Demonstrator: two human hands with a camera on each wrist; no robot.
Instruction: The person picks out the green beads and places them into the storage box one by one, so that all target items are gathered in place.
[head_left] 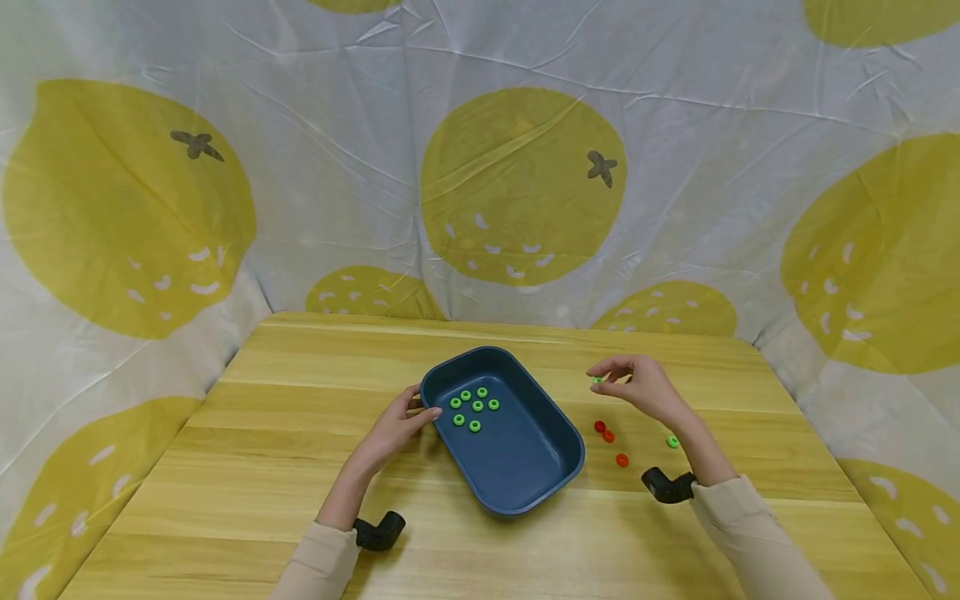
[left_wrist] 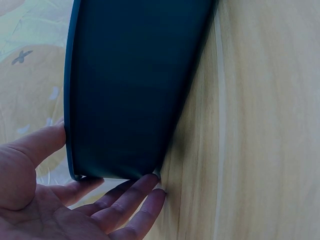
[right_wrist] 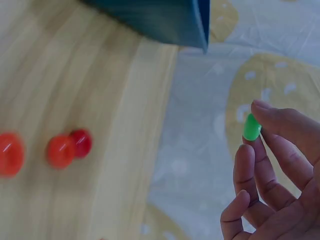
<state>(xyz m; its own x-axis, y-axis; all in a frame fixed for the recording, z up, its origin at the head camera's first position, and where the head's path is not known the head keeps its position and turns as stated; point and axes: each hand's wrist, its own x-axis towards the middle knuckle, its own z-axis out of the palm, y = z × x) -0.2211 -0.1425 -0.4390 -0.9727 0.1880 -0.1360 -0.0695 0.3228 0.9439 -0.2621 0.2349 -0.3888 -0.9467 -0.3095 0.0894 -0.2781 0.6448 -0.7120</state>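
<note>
My left hand (head_left: pixel 398 422) holds the dark blue tub (head_left: pixel 517 497) at its left rim, thumb over the edge and fingers against the outer wall. In the left wrist view, those fingers (left_wrist: pixel 131 202) reach down the wall of the tub (left_wrist: pixel 130 90) near the tabletop. Several small green rings (head_left: pixel 477 407) lie inside toward the far left end. To the right of the tub, my right hand (head_left: pixel 643 387) is raised and pinches one green ring (right_wrist: pixel 252 127) between thumb and fingertips.
Three red and orange-red rings (head_left: pixel 608 436) lie on the wooden table (head_left: pixel 285 433), right of the tub. Another green ring (head_left: pixel 672 442) sits beside my right forearm. A lemon-print cloth (head_left: pixel 517 50) hangs behind and along the sides of the table.
</note>
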